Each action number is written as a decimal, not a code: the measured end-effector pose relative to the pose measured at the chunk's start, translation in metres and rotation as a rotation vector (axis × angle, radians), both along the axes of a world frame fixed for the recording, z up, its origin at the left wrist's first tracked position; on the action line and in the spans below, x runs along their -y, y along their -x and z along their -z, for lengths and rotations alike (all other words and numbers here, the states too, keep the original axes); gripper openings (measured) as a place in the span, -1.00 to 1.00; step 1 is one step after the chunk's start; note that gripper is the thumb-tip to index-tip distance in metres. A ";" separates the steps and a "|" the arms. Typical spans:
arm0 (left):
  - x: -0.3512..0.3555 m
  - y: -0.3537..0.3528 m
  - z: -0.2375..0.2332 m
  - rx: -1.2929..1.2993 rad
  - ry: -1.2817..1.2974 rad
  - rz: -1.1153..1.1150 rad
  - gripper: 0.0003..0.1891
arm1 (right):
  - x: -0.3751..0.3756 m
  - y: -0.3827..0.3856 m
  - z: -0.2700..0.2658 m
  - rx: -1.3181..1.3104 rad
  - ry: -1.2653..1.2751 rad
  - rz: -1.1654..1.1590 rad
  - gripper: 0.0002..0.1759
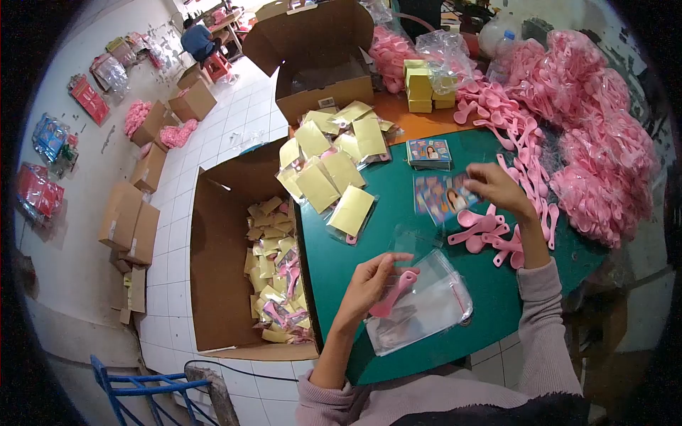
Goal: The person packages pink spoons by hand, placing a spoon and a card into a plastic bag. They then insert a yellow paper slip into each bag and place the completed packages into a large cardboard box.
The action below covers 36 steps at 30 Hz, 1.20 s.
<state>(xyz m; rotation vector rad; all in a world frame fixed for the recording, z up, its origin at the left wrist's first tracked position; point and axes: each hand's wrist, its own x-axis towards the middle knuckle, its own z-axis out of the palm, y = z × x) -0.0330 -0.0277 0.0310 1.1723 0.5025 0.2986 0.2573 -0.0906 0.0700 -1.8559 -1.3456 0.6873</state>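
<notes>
My left hand point(368, 284) is closed around a pink spoon point(395, 294), its fingers partly hiding the spoon. Below that hand lies a stack of clear plastic bags point(433, 312) on the green tabletop point(341, 284). At the right, my right hand point(497, 188) pinches the edge of a printed picture card point(440, 197), which is blurred. Just beyond this card sits a stack of similar cards point(428, 153). Loose pink spoons point(479, 231) lie close under my right forearm.
Packets with yellow backs point(323, 181) pile up at the table's left edge. Beside it stands a big cardboard box point(227, 263) holding several packets. Bagged pink spoons point(597, 135) heap at the right, near yellow boxes point(419, 85). A person point(197, 41) sits far back.
</notes>
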 end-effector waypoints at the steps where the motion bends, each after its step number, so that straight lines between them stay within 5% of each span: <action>1: 0.000 0.000 -0.002 -0.014 -0.017 -0.001 -0.58 | 0.005 -0.004 -0.001 0.010 0.079 -0.133 -0.76; 5: -0.001 0.002 -0.001 -0.037 0.018 -0.010 -0.60 | 0.021 -0.002 0.008 0.158 0.255 -0.282 -0.79; 7: -0.001 0.002 0.001 -0.045 -0.002 0.019 -0.61 | 0.026 0.003 0.005 0.252 0.369 -0.163 -0.74; 9: -0.001 0.001 0.004 -0.057 -0.002 0.031 -0.59 | 0.028 0.006 0.010 0.212 0.015 -0.004 -0.75; 13: -0.001 0.000 0.006 -0.047 0.021 0.041 -0.59 | 0.029 0.043 -0.009 -0.320 -0.204 0.012 -0.83; 15: -0.001 -0.001 0.006 -0.044 -0.003 0.040 -0.60 | 0.032 0.055 -0.016 -0.379 -0.162 -0.004 -0.84; 22: -0.003 0.002 0.009 -0.219 -0.162 0.159 -0.65 | 0.031 0.075 -0.023 0.091 -0.142 -0.328 -0.80; 27: 0.003 -0.001 0.018 -0.114 -0.434 0.172 -0.67 | 0.026 0.086 -0.009 0.062 -0.044 -0.501 -0.79; 31: 0.008 -0.003 0.014 -0.091 -0.506 0.133 -0.66 | 0.026 0.087 -0.007 -0.079 0.067 -0.677 -0.83; 36: 0.003 0.000 0.003 -0.192 -0.516 0.102 -0.67 | 0.030 0.071 -0.004 -0.445 0.071 -0.449 -0.82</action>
